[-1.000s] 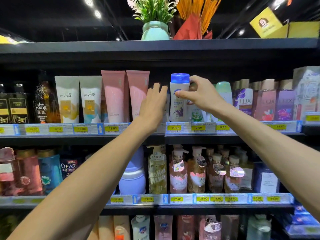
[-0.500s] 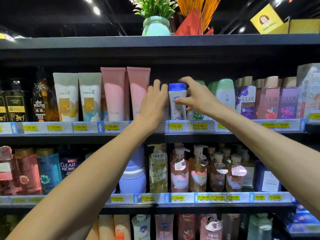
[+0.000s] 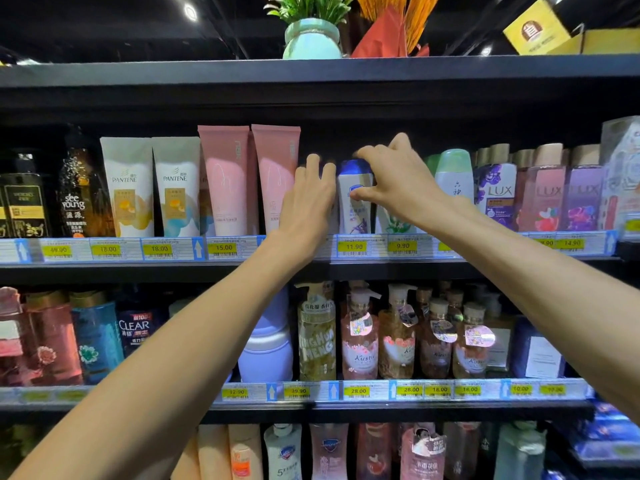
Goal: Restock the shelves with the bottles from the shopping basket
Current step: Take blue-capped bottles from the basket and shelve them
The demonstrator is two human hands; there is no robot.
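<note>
OK, my right hand [image 3: 398, 188] grips the blue-capped bottle [image 3: 355, 202], left hand [image 3: 308, 202] flat and empty beside it; seat it upright behind the 11.90 tag [image 3: 354, 247].

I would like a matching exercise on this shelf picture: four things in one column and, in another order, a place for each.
Things:
1. blue-capped bottle
2. mint vase
3. Pantene tubes
4. Clear bottle

Places:
A. on top of the shelving
B. lower shelf, left part
C. between the two hands, over the 11.90 tag
D. left of the pink tubes

Pairs: 1-C, 2-A, 3-D, 4-B
</note>
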